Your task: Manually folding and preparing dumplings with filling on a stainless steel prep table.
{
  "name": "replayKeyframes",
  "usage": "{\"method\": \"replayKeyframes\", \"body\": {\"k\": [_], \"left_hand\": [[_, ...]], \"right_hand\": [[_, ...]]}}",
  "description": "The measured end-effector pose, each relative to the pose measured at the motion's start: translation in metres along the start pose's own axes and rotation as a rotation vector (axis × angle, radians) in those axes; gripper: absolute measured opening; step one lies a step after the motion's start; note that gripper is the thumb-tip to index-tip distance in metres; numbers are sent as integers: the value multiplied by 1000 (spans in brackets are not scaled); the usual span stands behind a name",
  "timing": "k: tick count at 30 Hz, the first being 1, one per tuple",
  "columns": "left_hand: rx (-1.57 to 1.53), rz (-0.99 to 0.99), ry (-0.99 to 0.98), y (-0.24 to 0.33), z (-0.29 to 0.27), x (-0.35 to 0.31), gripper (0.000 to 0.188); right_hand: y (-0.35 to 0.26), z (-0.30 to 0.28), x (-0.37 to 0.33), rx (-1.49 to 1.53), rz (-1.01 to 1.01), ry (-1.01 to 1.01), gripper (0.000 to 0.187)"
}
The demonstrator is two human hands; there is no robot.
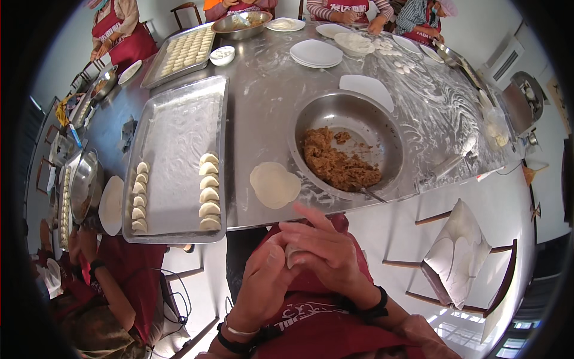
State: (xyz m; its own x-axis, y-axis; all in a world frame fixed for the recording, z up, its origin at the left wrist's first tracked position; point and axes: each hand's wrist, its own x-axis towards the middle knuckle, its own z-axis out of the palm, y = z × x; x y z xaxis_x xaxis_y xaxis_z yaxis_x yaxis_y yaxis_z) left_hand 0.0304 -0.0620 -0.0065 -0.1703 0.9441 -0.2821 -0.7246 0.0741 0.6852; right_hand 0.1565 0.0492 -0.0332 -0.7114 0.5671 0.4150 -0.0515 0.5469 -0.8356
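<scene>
My left hand (262,278) and my right hand (327,254) are closed together in front of my red apron, at the table's near edge. Between their fingers they pinch a small pale dumpling (294,255), mostly covered by the fingers. Just beyond lie flat round dough wrappers (274,185), overlapping on the steel table. A large metal bowl (297,157) with brown minced filling (338,158) stands to their right, and a spoon handle (372,194) sticks out at its near side. On the left, a metal tray (174,113) holds two rows of folded dumplings (209,194).
White plates (315,52) and a white bowl (222,55) stand farther back, beside a full dumpling tray (160,81). Flour covers the table's right side. Other people in red aprons work around the table, one close on my left. A chair with a cushion (457,254) stands at right.
</scene>
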Motion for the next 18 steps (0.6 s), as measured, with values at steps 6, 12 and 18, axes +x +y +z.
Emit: {"method": "replayKeyframes", "body": {"k": [6,12,18], "left_hand": [[-79,52,-49,6,-1,4,55],[659,20,106,5,1,13,45],[176,12,135,17,-26,6,39]], "right_hand": [[-4,8,5,-30,49,102,35],[5,9,6,-261,-29,28,28],[4,2,-1,-122,4,-4,40]]}}
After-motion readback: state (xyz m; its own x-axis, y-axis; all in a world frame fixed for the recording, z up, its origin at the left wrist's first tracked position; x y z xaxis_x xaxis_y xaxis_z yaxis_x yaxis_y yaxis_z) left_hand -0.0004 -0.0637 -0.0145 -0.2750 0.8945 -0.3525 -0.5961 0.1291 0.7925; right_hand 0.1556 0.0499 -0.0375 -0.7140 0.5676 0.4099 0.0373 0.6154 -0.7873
